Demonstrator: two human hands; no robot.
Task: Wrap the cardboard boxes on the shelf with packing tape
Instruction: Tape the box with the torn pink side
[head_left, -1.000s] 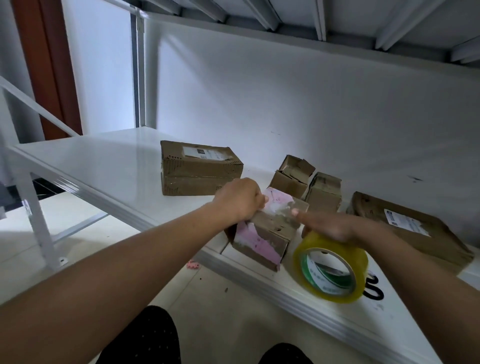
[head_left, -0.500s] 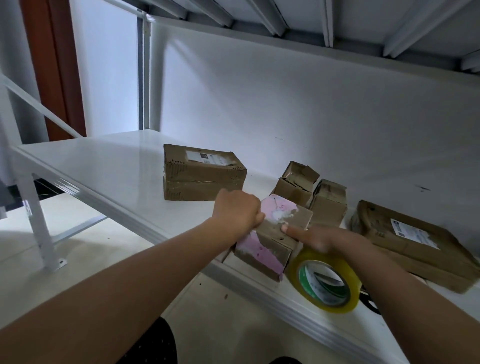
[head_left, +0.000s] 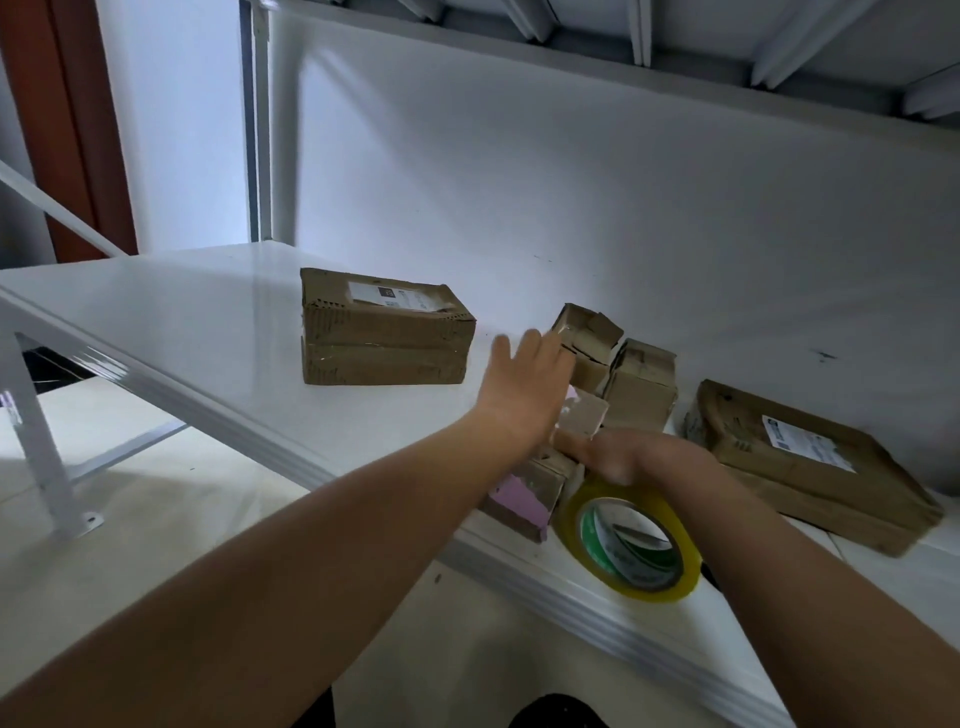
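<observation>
Left hand (head_left: 524, 384) spread open; right hand (head_left: 623, 457) grips tape roll (head_left: 631, 545) against pink box (head_left: 524, 499).

A white shelf (head_left: 208, 332) bears five cardboard boxes (head_left: 387, 332) and a yellow tape roll (head_left: 631, 543).

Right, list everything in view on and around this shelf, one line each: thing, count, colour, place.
shelf: one, white, spanning the view.
large box: one, brown with white label, left of centre.
small boxes: two, brown, behind the hands near the wall.
flat box: one, brown with white label, right.
pink-patched box: one, brown and pink, at the front edge.
tape roll: one, yellow with green core, at the front edge.
left hand: open, raised above the pink-patched box.
right hand: over the tape roll, fingers on the pink-patched box.
</observation>
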